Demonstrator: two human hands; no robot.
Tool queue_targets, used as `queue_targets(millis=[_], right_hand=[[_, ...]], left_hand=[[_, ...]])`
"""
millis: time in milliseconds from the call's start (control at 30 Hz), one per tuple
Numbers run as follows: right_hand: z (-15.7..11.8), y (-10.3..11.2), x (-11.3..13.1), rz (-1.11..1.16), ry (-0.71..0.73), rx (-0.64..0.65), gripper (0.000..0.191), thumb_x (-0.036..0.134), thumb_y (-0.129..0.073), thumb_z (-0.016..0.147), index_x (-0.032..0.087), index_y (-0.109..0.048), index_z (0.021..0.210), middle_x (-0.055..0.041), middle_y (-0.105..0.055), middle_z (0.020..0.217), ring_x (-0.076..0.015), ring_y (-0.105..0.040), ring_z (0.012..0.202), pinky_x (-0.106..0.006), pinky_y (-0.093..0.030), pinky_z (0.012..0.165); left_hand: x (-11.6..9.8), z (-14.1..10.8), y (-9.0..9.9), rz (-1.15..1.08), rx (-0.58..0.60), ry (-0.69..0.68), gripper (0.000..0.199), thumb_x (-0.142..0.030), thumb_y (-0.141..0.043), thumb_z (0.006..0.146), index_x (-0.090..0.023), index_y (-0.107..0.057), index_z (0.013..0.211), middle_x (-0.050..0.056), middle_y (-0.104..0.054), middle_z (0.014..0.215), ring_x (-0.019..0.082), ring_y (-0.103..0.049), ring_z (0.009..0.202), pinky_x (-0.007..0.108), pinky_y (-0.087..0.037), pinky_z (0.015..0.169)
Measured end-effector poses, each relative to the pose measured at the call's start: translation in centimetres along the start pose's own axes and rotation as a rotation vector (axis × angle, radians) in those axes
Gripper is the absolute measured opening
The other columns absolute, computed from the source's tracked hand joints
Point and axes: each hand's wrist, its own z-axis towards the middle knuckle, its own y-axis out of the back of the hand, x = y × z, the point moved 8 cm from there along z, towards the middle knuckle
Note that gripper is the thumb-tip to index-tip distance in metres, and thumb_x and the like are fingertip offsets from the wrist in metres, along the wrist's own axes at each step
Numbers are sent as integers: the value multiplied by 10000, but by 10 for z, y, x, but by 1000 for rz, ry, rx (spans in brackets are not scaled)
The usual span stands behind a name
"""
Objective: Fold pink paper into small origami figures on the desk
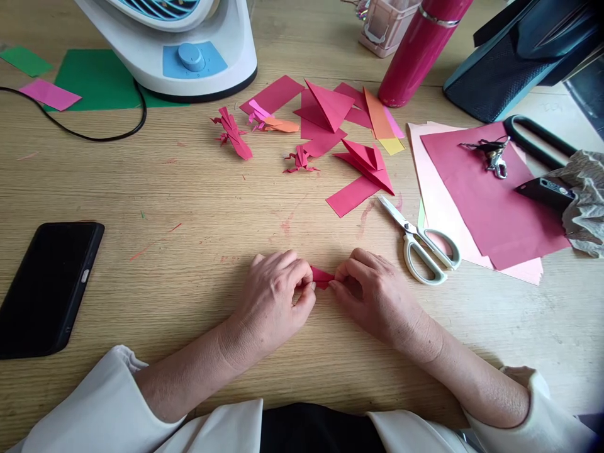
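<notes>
A small folded piece of red paper (322, 277) is stretched between my two hands, just above the wooden table (189, 207). The fingertips of my left hand (278, 289) pinch its left end, and those of my right hand (372, 292) pinch its right end. Only its middle shows; the ends are hidden under my fingers. To the right of my right hand lie scissors (418, 242) with white handles. Beyond my hands sit a small red folded paper figure (302, 158), a longer red folded figure (233, 133) and a larger folded red piece (365, 165).
A black phone (50, 289) lies at the left. Across the back stand a white fan (207, 63), a dark pink bottle (422, 50) and a dark blue holder (514, 63). Red paper sheets (495, 207) with keys (493, 154) on top are at the right.
</notes>
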Motion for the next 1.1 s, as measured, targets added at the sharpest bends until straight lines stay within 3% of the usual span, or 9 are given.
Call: queue_targets(millis=[300, 433, 500, 600, 767, 900, 1100], right_hand=[[-2, 6, -16, -63, -83, -11, 123, 149, -630, 821, 185, -568, 721, 0, -545, 746, -128, -490, 606, -275, -363, 586], [-4, 11, -20, -3, -51, -35, 136, 134, -628, 830, 193, -552, 733, 10, -547, 747, -114, -480, 592, -259, -350, 546], [-5, 16, -15, 65, 15, -77, 128, 127, -604, 871, 192, -560, 769, 0, -557, 770, -120, -500, 621, -257, -388, 568], [-10, 19, 4, 133, 234, -113, 106, 118, -532, 954, 183, -615, 937, -56, -608, 901, -163, -572, 789, -291, -479, 712], [-19, 4, 24, 7, 579, -11, 277, 107, -490, 999, 172, -590, 1249, -115, -668, 1136, -225, -597, 983, -390, -495, 869], [-22, 3, 24, -85, 652, 4, 331, 123, -441, 1021, 157, -567, 1325, -134, -681, 1186, -233, -613, 996, -413, -502, 856], [-24, 5, 28, -103, 627, -3, 332, 111, -431, 1018, 149, -589, 1307, -133, -684, 1155, -237, -610, 965, -414, -512, 818]], left_hand=[[-1, 1, 1, 15, -13, -3, 151, -100, -543, 808, -197, -505, 699, -4, -593, 740, 170, -534, 726, 337, -322, 709], [-2, 2, 0, 38, -23, 0, 154, -111, -549, 807, -199, -497, 692, -3, -603, 744, 169, -541, 721, 337, -326, 712], [-2, 2, 0, 42, -16, 4, 152, -110, -549, 806, -198, -498, 693, 0, -609, 753, 172, -548, 726, 338, -326, 711], [-2, 1, -1, 48, -8, -1, 142, -115, -546, 814, -198, -508, 706, 5, -614, 767, 178, -557, 740, 341, -323, 711], [-1, 1, -3, 66, -11, 12, 128, -135, -539, 827, -200, -519, 719, 14, -618, 788, 189, -563, 754, 355, -328, 712], [0, 1, -3, 58, -14, 17, 125, -123, -543, 806, -201, -511, 713, 19, -628, 804, 191, -565, 759, 359, -333, 713], [-1, 0, 0, 33, 1, -20, 136, -139, -512, 860, -199, -513, 738, 33, -623, 828, 199, -566, 779, 361, -360, 723]])
